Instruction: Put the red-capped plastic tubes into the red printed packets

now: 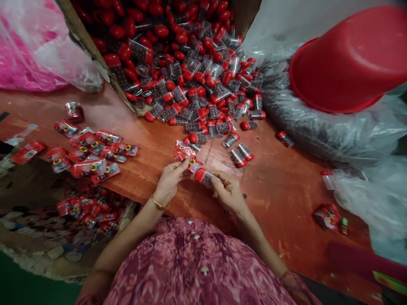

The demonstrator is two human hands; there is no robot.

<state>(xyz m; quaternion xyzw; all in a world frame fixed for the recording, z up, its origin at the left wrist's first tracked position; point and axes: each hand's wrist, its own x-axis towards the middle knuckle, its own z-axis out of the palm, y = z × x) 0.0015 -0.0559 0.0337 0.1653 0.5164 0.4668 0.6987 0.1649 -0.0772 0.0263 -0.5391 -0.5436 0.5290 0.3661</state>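
Pinched in my left hand point(170, 181), which wears a gold bangle, is a red printed plastic sleeve point(194, 165). My right hand point(229, 194) grips the clear end of a small container with a red cap point(202, 175) and dark contents. The red cap points at the sleeve and lies against or just beside its edge; I cannot tell whether it is inside. Just beyond my left fingers are more red printed sleeves point(182, 149), partly hidden. Two loose red-capped containers point(241, 156) lie right of them on the table.
A cardboard box point(87, 46) on its side spills many red-capped containers point(190, 93) onto the wooden table point(280, 203). Sleeved containers point(92, 148) lie at the left, with more in a lower box point(89, 212). A red bucket point(346, 59) rests on a filled plastic bag point(318, 127).
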